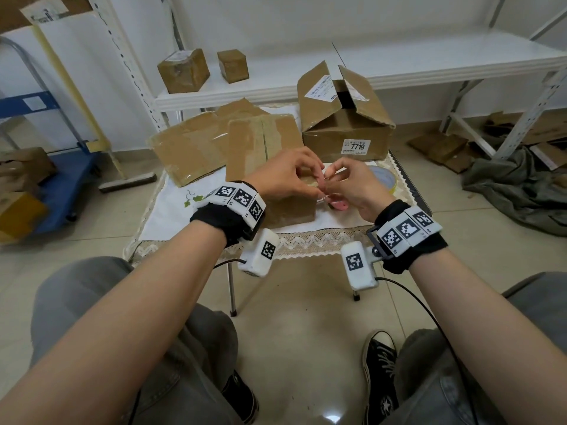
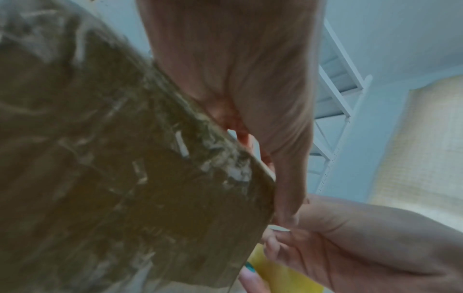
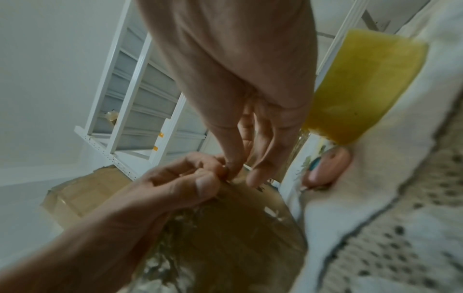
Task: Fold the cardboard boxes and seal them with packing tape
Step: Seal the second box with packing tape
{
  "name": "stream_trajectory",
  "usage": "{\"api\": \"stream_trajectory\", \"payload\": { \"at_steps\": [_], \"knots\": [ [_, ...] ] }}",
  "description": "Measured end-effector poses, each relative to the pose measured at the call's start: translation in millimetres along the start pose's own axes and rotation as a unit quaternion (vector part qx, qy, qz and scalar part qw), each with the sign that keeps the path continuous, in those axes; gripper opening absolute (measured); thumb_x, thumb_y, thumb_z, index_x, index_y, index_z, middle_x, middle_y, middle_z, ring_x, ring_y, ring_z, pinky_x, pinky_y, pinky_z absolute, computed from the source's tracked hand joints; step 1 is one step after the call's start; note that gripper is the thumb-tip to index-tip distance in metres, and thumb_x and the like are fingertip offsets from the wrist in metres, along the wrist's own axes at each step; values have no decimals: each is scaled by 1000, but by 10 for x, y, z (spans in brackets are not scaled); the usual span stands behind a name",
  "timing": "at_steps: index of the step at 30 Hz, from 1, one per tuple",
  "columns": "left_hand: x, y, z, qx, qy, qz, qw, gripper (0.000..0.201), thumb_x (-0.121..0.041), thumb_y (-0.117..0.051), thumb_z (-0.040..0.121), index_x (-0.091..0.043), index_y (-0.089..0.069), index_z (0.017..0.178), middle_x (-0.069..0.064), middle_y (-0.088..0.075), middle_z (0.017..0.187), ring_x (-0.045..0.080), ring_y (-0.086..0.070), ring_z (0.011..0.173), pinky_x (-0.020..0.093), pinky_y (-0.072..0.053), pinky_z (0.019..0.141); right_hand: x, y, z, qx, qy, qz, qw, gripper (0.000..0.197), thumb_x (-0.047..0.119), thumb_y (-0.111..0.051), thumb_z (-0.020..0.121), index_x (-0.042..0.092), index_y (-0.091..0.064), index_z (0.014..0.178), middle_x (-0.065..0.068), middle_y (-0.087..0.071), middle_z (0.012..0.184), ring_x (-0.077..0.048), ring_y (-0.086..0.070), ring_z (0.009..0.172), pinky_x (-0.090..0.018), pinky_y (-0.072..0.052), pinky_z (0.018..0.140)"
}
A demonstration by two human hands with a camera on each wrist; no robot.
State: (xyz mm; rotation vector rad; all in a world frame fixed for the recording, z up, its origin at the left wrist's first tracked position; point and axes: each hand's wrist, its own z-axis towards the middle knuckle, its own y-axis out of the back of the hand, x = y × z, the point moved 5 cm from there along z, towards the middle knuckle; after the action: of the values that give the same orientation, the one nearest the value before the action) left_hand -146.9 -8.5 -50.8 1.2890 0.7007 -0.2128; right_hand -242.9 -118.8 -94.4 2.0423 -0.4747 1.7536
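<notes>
A small brown cardboard box, wrapped in glossy tape, stands on the little cloth-covered table. Both hands meet over its top right corner. My left hand and right hand pinch fingertip to fingertip on a thin clear strip that looks like tape at that corner. The right wrist view shows the right fingertips touching the left hand above the box. The yellowish tape roll lies behind the right hand. The strip itself is barely visible.
A pink-handled tool lies right of the box. Flattened cardboard and an open box labelled 7719 fill the table's back. Two small taped boxes sit on the white shelf. My knees and shoes are below the table.
</notes>
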Motion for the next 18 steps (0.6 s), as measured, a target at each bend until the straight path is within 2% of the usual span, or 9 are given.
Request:
{"api": "stream_trajectory", "payload": {
  "at_steps": [4,7,8,9,11,12,13,15,18],
  "knots": [
    [-30,-18,-8,4,-12,41,999,13,-28,-84,77,-26,-73,83,-6,-60,120,12,-55,110,38,-44,101,-25,-45,-36,9,-7,32,999,23,-16,-59,90,3,-54,102,-7,-64,60,-12,-60,43,-19,-38,36],
    [-43,-29,-23,7,-21,51,998,13,-29,-84,76,-24,-74,83,-8,-57,123,13,-53,114,43,-42,103,22,-39,-46,17,8,21,1000,28,-17,-57,89,4,-54,106,-4,-65,59,-11,-57,40,-25,-29,41],
    [-50,-36,-27,3,-27,49,998,17,-28,-85,75,-23,-73,85,-7,-55,124,13,-53,113,41,-43,102,50,-35,-50,12,14,24,1000,26,-15,-55,91,6,-54,107,-7,-67,67,-13,-60,44,-28,-32,43],
    [-62,-31,-33,-7,-33,44,998,24,-27,-86,73,-20,-69,89,-5,-53,126,12,-53,109,38,-46,99,90,-33,-54,0,29,31,999,22,-12,-53,94,6,-55,106,-9,-68,79,-14,-65,52,-30,-42,44],
    [-110,37,-68,-43,-40,9,998,50,-22,-91,67,-16,-56,103,0,-49,126,10,-54,91,28,-52,82,195,-45,-60,-23,96,40,994,15,-4,-53,97,10,-58,102,-9,-67,100,-17,-70,78,-31,-58,65],
    [-133,103,-92,-62,-40,-19,997,62,-20,-93,64,-14,-51,109,2,-49,125,10,-54,87,24,-52,76,254,-67,-62,-21,134,28,990,14,1,-56,97,14,-61,100,-6,-68,105,-17,-70,90,-32,-59,76],
    [-140,176,-126,-75,-35,-47,995,70,-21,-94,62,-13,-49,114,2,-50,125,9,-58,89,20,-53,76,301,-102,-71,-8,166,3,986,11,6,-61,96,16,-64,99,-3,-69,108,-16,-68,99,-33,-57,85],
    [-82,278,-220,-66,-19,-81,994,73,-31,-93,61,-16,-50,118,-2,-54,127,8,-62,105,21,-53,90,349,-188,-104,38,206,-70,975,8,14,-70,91,16,-70,99,2,-69,112,-12,-64,109,-32,-50,96],
    [151,355,-477,-66,0,-33,997,57,-46,-85,64,-21,-64,110,-8,-57,130,9,-56,121,42,-46,108,326,-265,-107,75,219,-164,959,8,24,-79,85,23,-76,92,6,-65,122,-6,-55,118,-30,-39,94]
  ]
}}
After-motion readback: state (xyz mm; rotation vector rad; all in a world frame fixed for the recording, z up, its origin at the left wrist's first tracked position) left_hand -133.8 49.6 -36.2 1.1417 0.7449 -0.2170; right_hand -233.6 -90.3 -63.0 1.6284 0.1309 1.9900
